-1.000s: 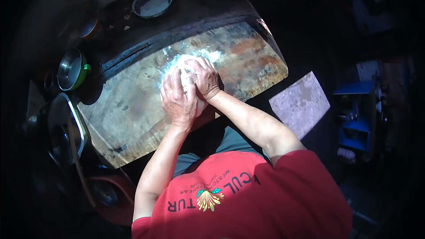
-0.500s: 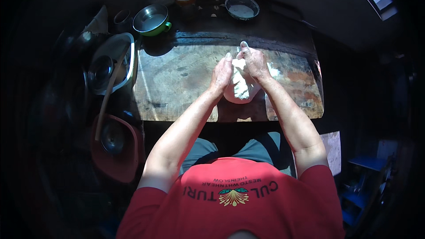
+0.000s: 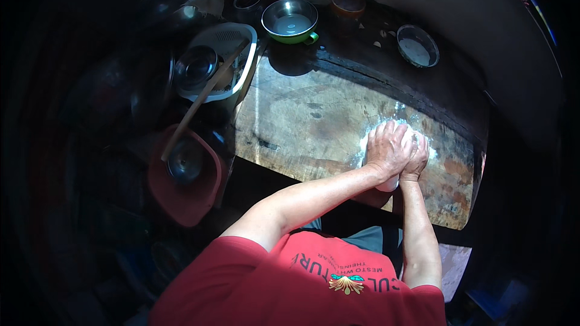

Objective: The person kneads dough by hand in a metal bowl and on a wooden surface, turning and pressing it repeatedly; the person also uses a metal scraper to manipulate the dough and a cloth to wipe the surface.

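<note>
A lump of pale dough (image 3: pixel 388 185) lies on the worn wooden board (image 3: pixel 302 136), mostly covered by my hands. My left hand (image 3: pixel 388 149) rests on top of it, palm down, with the fingers stretched out and a little apart. Close against its right side, my right hand (image 3: pixel 415 160) presses on the dough too. The left hand overlaps part of it, but some outstretched fingers show. White flour (image 3: pixel 432 151) is dusted on the board around both hands.
Beyond the board stand a green-sided metal bowl with a handle (image 3: pixel 291 19) and a bowl of whitish contents (image 3: pixel 417 46). On the left are a white basin (image 3: pixel 251 54) and a red basin (image 3: pixel 158 184), with a long wooden stick (image 3: pixel 202 96) lying across both.
The view has shifted, so the board appears lower and farther right. My hands, earlier apart at the dough's two sides, are now together on top of it, palms down.
</note>
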`<action>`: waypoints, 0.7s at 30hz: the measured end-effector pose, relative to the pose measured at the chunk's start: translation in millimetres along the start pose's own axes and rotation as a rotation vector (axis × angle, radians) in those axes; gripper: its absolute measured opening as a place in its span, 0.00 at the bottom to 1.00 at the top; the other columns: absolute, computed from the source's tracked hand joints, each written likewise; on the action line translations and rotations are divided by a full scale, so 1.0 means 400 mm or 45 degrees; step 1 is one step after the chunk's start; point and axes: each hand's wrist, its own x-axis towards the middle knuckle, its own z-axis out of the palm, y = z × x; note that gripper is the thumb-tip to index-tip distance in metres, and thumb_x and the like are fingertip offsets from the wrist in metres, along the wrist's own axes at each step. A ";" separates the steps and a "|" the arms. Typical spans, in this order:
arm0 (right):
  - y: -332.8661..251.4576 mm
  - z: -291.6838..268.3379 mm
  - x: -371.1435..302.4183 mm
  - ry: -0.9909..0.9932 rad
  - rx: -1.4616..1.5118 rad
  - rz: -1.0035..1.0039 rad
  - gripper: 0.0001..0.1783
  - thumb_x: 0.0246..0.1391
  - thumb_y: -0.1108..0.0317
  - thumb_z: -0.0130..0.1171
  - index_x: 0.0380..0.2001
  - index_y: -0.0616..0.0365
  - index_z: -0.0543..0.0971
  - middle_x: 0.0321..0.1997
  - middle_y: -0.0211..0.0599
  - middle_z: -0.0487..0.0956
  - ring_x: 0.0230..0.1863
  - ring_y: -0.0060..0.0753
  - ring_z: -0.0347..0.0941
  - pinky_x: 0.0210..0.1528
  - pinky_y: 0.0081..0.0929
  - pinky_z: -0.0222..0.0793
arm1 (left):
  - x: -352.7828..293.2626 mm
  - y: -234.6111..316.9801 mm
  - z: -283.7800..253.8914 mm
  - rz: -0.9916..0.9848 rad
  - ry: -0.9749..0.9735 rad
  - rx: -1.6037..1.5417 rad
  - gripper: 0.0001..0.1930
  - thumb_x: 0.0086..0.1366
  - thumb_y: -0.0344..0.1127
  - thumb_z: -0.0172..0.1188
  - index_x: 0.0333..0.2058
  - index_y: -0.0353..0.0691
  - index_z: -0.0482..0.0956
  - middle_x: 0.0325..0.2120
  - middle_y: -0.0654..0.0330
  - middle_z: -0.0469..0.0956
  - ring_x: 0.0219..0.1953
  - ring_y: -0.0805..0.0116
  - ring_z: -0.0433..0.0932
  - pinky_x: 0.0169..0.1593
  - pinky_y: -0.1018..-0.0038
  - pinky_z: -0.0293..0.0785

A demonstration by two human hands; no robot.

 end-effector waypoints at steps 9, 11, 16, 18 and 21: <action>0.008 0.047 0.231 -0.472 0.058 0.341 0.37 0.55 0.34 0.38 0.32 0.60 0.79 0.34 0.48 0.79 0.38 0.46 0.75 0.43 0.38 0.66 | 0.144 -0.022 -0.006 -0.473 -0.168 -0.310 0.25 0.62 0.54 0.44 0.42 0.38 0.76 0.44 0.47 0.74 0.49 0.48 0.71 0.52 0.58 0.65; -0.055 0.017 0.258 -0.672 0.393 0.477 0.43 0.53 0.29 0.34 0.29 0.62 0.79 0.27 0.42 0.78 0.32 0.36 0.72 0.41 0.33 0.64 | 0.121 -0.082 0.005 -0.424 -0.128 -0.479 0.26 0.64 0.55 0.40 0.43 0.38 0.75 0.42 0.46 0.75 0.47 0.47 0.72 0.51 0.59 0.66; -0.311 -0.076 0.095 -0.405 0.340 0.119 0.24 0.58 0.49 0.51 0.23 0.60 0.77 0.20 0.36 0.75 0.28 0.27 0.72 0.31 0.24 0.65 | -0.022 -0.098 -0.137 -0.406 -0.273 -0.633 0.21 0.65 0.48 0.41 0.45 0.38 0.73 0.38 0.46 0.76 0.44 0.51 0.74 0.46 0.63 0.70; -0.274 -0.083 -0.005 -0.157 0.313 -0.144 0.16 0.54 0.53 0.55 0.29 0.56 0.77 0.28 0.35 0.76 0.33 0.34 0.74 0.36 0.30 0.68 | -0.099 -0.123 -0.067 -0.059 0.040 -0.552 0.17 0.62 0.41 0.48 0.45 0.38 0.73 0.41 0.47 0.74 0.47 0.51 0.73 0.49 0.63 0.69; -0.199 -0.104 -0.105 0.079 0.050 -0.502 0.23 0.55 0.48 0.47 0.40 0.57 0.75 0.45 0.43 0.72 0.49 0.46 0.67 0.52 0.44 0.58 | -0.168 -0.094 -0.060 0.270 0.196 -0.337 0.17 0.55 0.34 0.54 0.43 0.37 0.74 0.46 0.49 0.71 0.51 0.49 0.69 0.55 0.61 0.65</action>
